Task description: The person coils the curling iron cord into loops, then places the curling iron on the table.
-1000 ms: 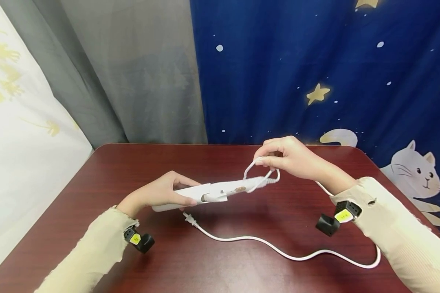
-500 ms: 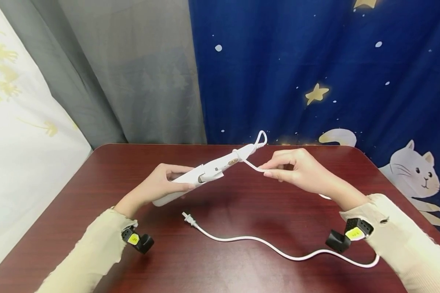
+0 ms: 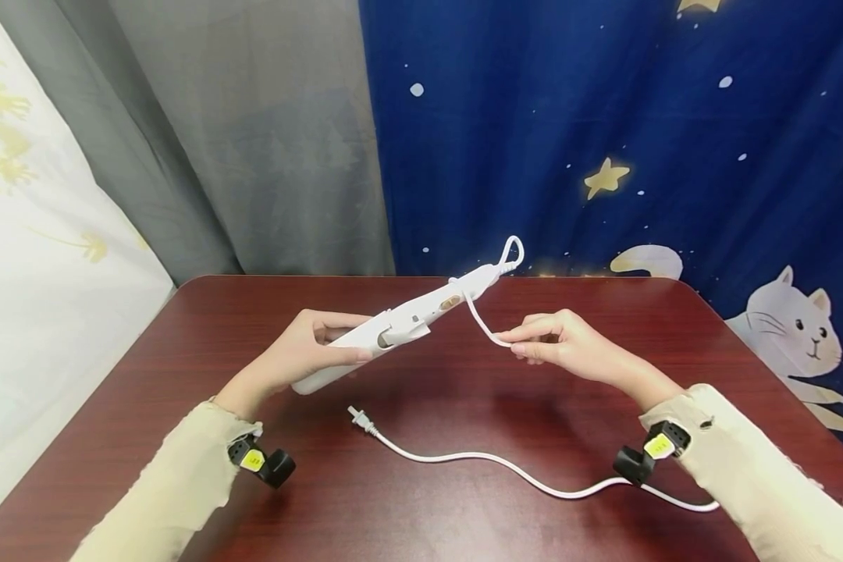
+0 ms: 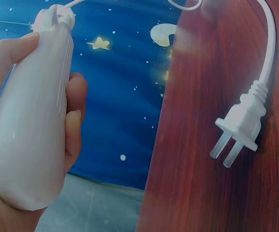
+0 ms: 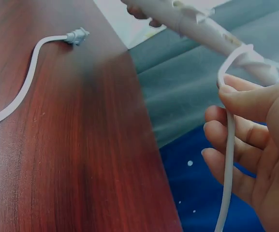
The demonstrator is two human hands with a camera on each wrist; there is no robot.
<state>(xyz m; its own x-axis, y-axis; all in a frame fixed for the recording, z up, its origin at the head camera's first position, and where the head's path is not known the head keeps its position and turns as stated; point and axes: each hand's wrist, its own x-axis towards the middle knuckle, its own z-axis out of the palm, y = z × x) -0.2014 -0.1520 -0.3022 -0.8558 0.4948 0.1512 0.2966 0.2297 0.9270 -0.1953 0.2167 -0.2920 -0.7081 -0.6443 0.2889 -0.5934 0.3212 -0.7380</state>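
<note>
A white hair iron (image 3: pixel 428 307) with an oval brown button is held up at a slant over the table, its cord end higher and to the right. My left hand (image 3: pixel 302 347) grips its wide rounded end, thumb and fingers on opposite sides. From the tip the white cord (image 3: pixel 513 246) makes a small loop, then passes around the handle. My right hand (image 3: pixel 572 343) pinches the cord between thumb and fingertips just below the handle. In the right wrist view the rest of the cord (image 5: pixel 227 169) hangs down past the curled fingers.
The two-pin plug (image 3: pixel 361 420) lies on the dark red table (image 3: pixel 421 515) in front of the left hand. From it the cord curves rightward to under the right forearm. A grey curtain (image 3: pixel 267 140) and a blue star-patterned curtain (image 3: pixel 499 156) hang behind the table.
The hair iron's cord end has tilted upward. My right hand has drawn the cord around the handle, then moved down and right with it. My left hand keeps its grip.
</note>
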